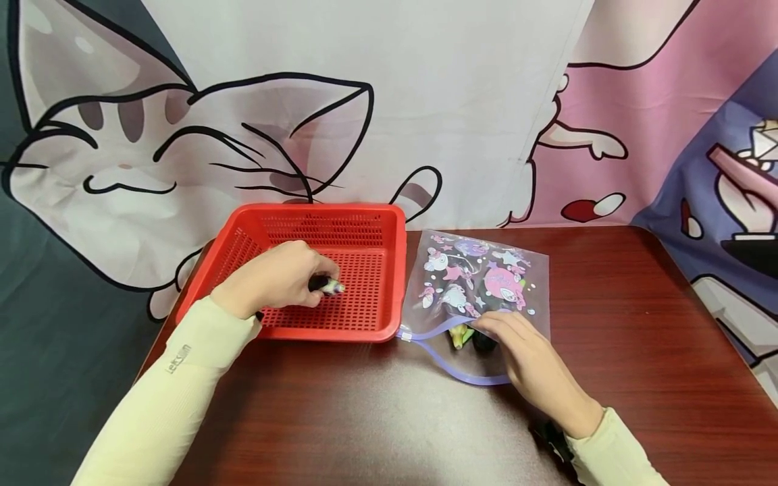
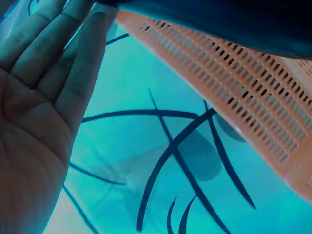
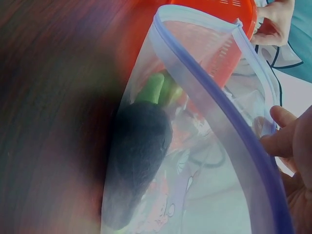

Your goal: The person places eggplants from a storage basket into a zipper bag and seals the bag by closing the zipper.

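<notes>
Probable bag-filling step: left hand (image 1: pixel 287 275) gripping a dark, pale-tipped object (image 1: pixel 331 287) over or in the red plastic basket (image 1: pixel 394 270); right hand (image 1: pixel 537 361) pinching the rim (image 3: pixel 239 129) of the zip bag (image 1: pixel 474 277) on the surface (image 1: pixel 377 418); the next move likely calls for holding that rim wide

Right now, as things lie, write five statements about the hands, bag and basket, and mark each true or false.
The left hand grips a dark item. True.
The plastic bag is zipped shut. False: its mouth is open.
The right hand touches the bag's purple rim. True.
In the head view, the basket stands right of the bag. False: it stands left.
A black piece lies inside the bag. True.
</notes>
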### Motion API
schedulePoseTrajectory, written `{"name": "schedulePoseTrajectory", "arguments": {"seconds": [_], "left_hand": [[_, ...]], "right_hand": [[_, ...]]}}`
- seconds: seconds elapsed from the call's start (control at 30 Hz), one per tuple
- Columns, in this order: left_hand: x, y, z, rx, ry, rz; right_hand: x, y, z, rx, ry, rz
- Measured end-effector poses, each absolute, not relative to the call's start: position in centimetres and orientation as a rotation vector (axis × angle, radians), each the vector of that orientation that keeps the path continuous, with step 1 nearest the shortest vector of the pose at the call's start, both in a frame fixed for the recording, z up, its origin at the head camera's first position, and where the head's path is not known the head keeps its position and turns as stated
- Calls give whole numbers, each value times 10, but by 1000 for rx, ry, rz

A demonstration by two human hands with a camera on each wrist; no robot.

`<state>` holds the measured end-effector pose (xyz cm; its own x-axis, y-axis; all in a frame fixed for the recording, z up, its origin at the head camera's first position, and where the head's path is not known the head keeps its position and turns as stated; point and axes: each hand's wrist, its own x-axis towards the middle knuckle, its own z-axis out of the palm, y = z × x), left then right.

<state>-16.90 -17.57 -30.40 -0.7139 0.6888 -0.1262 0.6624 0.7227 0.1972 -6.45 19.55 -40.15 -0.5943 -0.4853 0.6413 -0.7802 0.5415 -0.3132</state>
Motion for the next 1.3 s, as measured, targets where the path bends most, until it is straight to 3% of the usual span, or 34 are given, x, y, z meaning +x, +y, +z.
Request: {"name": "schedulePoseTrajectory", "arguments": {"seconds": [0.77, 1.3], "left_hand": [[-124, -179, -291, 1541, 2928, 485], [-103, -179, -311, 1759, 3115, 831]], "right_hand": [[-65, 196, -402, 1013, -2308, 808], [-65, 196, -402, 1020, -2300, 815]]}}
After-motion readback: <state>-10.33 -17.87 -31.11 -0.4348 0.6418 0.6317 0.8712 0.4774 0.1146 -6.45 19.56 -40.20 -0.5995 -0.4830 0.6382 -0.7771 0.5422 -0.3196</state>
